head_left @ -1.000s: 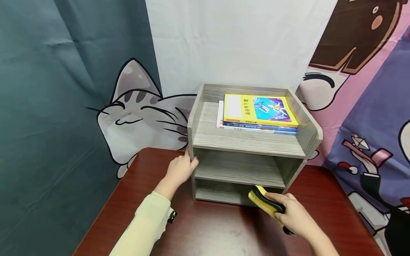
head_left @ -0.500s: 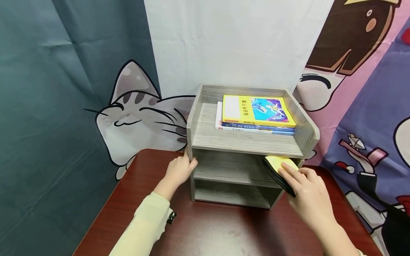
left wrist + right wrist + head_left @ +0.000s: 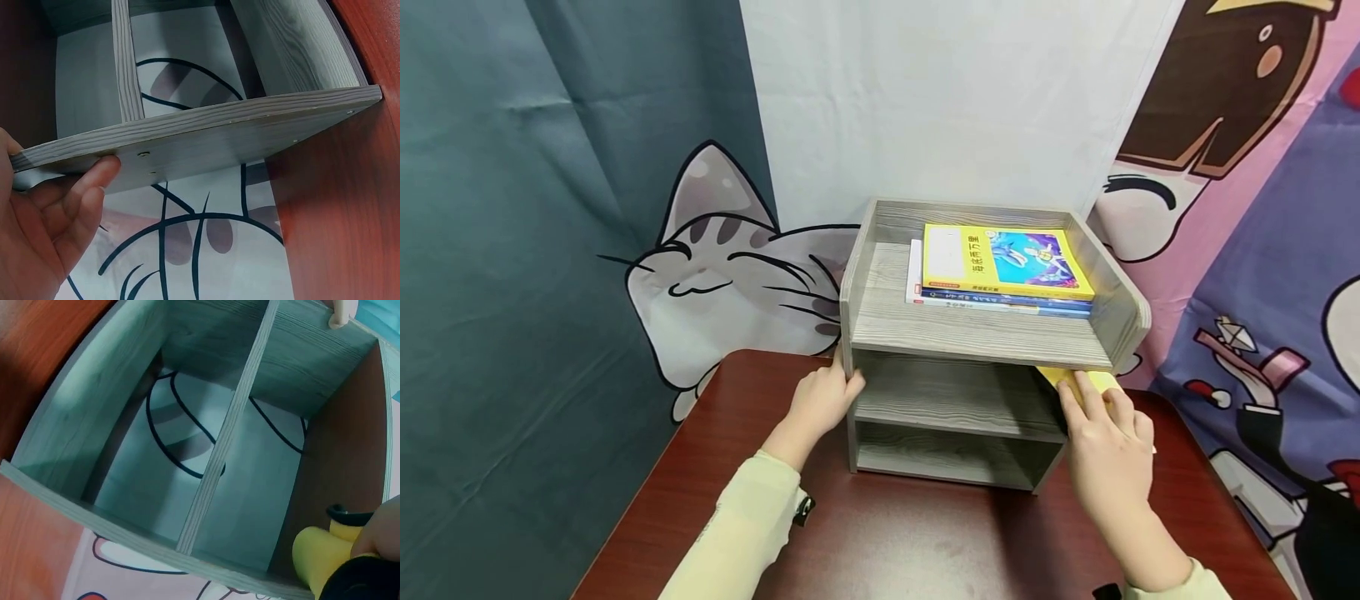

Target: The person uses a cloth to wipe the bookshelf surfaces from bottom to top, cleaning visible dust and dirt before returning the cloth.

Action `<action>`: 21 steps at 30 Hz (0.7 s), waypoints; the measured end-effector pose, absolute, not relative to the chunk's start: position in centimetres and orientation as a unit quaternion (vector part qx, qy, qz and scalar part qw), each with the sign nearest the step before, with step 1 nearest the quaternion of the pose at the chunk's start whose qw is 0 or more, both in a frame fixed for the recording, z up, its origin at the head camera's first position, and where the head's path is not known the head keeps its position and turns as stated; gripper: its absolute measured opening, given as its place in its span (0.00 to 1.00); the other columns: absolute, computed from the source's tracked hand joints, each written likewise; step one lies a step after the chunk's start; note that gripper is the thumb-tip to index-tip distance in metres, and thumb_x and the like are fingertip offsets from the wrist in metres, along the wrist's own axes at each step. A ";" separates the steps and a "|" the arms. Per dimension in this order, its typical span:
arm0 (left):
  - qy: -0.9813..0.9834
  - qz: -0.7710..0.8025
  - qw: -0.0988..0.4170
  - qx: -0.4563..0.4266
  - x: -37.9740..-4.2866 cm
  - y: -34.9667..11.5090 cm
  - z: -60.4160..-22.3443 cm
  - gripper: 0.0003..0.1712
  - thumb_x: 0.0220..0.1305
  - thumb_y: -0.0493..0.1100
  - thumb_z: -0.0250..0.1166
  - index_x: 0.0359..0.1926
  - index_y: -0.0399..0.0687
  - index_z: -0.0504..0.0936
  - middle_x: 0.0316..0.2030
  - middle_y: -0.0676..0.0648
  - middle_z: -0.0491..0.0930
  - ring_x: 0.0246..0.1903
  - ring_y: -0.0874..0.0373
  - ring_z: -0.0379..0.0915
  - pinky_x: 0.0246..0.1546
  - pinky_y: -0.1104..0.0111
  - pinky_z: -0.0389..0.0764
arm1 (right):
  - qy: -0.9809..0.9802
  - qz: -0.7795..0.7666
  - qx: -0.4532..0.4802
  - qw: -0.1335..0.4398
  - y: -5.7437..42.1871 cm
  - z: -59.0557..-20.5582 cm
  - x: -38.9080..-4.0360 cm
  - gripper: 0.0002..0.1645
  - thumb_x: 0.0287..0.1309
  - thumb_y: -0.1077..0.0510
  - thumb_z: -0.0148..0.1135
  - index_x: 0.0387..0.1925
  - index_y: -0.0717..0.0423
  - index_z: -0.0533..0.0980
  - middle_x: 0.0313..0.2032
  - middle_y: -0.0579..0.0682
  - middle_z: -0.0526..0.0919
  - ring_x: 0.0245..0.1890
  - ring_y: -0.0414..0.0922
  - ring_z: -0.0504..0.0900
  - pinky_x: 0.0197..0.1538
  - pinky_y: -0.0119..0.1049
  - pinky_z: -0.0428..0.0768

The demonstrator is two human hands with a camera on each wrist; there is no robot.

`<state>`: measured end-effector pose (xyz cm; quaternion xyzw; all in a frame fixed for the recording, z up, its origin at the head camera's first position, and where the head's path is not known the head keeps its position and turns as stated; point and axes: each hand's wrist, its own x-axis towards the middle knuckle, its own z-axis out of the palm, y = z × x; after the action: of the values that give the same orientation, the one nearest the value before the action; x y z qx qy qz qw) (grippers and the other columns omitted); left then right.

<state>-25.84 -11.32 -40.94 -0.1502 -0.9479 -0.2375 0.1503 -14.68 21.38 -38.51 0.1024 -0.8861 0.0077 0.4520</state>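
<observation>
A grey wood-grain desktop shelf (image 3: 917, 329) stands on the table. My left hand (image 3: 820, 400) grips the front edge of its left side panel. In the left wrist view, the fingers (image 3: 94, 187) curl against the panel's outer face. My right hand (image 3: 1108, 458) holds a yellow-and-black pad-like tool (image 3: 1101, 382) at the right side of the middle compartment, just under the top board. Part of the tool is hidden by the board and the hand. The right wrist view shows its rounded yellow end (image 3: 315, 550) near the front corner of the shelf; its exact kind is unclear.
Several books lie stacked on the top board, a yellow one (image 3: 962, 258) uppermost. A middle board (image 3: 955, 418) divides the space below. The dark red table (image 3: 895, 533) reaches the printed cloth backdrop (image 3: 722, 275) behind.
My right hand has risen from the lower compartment with the yellow-and-black tool and moved in under the top board at the right. The left hand keeps its grip on the side panel.
</observation>
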 end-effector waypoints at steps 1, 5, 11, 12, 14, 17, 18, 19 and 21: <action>-0.948 -0.238 0.149 -0.149 -25.8 -11.3 -40.9 0.28 0.62 0.50 0.49 0.57 0.36 0.66 0.18 0.42 0.76 0.17 0.48 0.72 0.18 0.56 0.70 | -0.887 0.006 0.096 0.452 21.3 -38.6 -14.8 0.25 0.47 0.70 0.45 0.48 0.61 0.76 0.52 0.59 0.74 0.44 0.61 0.67 0.33 0.53 0.61; -0.950 -0.236 0.142 -0.145 -25.8 -11.2 -40.9 0.27 0.63 0.50 0.49 0.56 0.36 0.66 0.20 0.42 0.77 0.17 0.49 0.72 0.19 0.57 0.70 | -0.886 0.002 0.079 0.457 21.1 -38.8 -15.0 0.24 0.47 0.69 0.45 0.48 0.61 0.75 0.52 0.58 0.74 0.43 0.61 0.67 0.31 0.53 0.61; -0.951 -0.233 0.144 -0.142 -25.9 -11.2 -41.0 0.30 0.63 0.51 0.50 0.60 0.37 0.64 0.20 0.41 0.77 0.18 0.47 0.73 0.19 0.56 0.71 | -0.889 -0.004 0.073 0.452 20.9 -38.9 -15.3 0.23 0.49 0.67 0.44 0.48 0.63 0.75 0.51 0.60 0.73 0.42 0.62 0.67 0.31 0.53 0.62; -0.951 -0.234 0.143 -0.142 -25.9 -11.2 -41.0 0.30 0.63 0.51 0.49 0.61 0.37 0.64 0.19 0.41 0.77 0.18 0.47 0.74 0.19 0.56 0.71 | -0.890 -0.005 0.072 0.450 20.8 -38.9 -15.3 0.22 0.49 0.67 0.45 0.47 0.63 0.75 0.51 0.61 0.73 0.42 0.62 0.67 0.31 0.53 0.62; -0.951 -0.234 0.144 -0.142 -25.9 -11.2 -41.0 0.31 0.63 0.51 0.49 0.61 0.37 0.63 0.20 0.40 0.77 0.19 0.46 0.74 0.20 0.55 0.71 | -0.892 -0.007 0.071 0.447 20.8 -39.0 -15.3 0.22 0.49 0.68 0.46 0.47 0.63 0.75 0.50 0.61 0.73 0.41 0.62 0.68 0.31 0.53 0.62; -0.951 -0.234 0.143 -0.141 -25.9 -11.3 -41.0 0.31 0.63 0.51 0.48 0.62 0.37 0.63 0.20 0.40 0.78 0.20 0.46 0.75 0.20 0.55 0.72 | -0.895 -0.006 0.069 0.441 20.7 -39.2 -15.3 0.23 0.46 0.69 0.47 0.47 0.64 0.75 0.50 0.61 0.73 0.41 0.62 0.68 0.31 0.53 0.63; -0.951 -0.234 0.144 -0.141 -25.9 -11.3 -40.9 0.31 0.62 0.51 0.48 0.62 0.38 0.63 0.20 0.40 0.78 0.20 0.46 0.75 0.20 0.55 0.72 | -0.896 -0.006 0.069 0.438 20.7 -39.3 -15.3 0.23 0.46 0.69 0.48 0.47 0.64 0.75 0.50 0.61 0.73 0.41 0.62 0.68 0.31 0.53 0.63; -0.951 -0.233 0.143 -0.141 -25.9 -11.3 -40.9 0.31 0.63 0.51 0.48 0.62 0.38 0.62 0.20 0.40 0.78 0.20 0.46 0.75 0.20 0.55 0.72 | -0.897 -0.007 0.070 0.437 20.7 -39.4 -15.4 0.23 0.45 0.69 0.48 0.47 0.64 0.76 0.51 0.61 0.74 0.41 0.62 0.68 0.31 0.53 0.63; -0.951 -0.234 0.143 -0.142 -25.9 -11.2 -40.9 0.31 0.63 0.51 0.49 0.62 0.38 0.63 0.19 0.41 0.77 0.19 0.46 0.75 0.20 0.55 0.71 | -0.897 -0.007 0.071 0.435 20.7 -39.8 -15.4 0.24 0.43 0.70 0.48 0.46 0.64 0.76 0.51 0.61 0.74 0.40 0.62 0.69 0.30 0.53 0.63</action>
<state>-25.91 -11.24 -40.92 -0.1417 -0.9512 -0.2339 0.1432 -15.37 20.66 -39.75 0.0712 -0.8974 -0.0066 0.4353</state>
